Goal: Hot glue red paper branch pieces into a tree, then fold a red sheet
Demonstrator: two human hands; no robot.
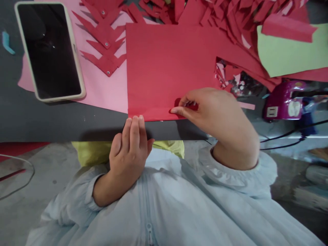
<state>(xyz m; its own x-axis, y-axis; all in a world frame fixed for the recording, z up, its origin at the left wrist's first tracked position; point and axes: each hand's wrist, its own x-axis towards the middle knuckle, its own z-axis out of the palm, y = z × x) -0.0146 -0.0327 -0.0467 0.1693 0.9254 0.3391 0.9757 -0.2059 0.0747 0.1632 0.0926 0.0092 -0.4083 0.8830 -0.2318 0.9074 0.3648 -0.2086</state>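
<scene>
A large red sheet lies on the dark table, with a narrow fold along its near edge. My left hand lies nearly flat, its fingertips touching the sheet's near left corner and its thumb a little apart. At the near edge, right of the middle, my right hand pinches the red sheet between thumb and curled fingers. Left of the sheet, red cut-paper pieces with spiky points rest on pink paper.
A phone lies at the left, beside a small blue piece. Red paper scraps pile up at the back. Light green paper is at the right, with a purple device and black cables nearer the table edge.
</scene>
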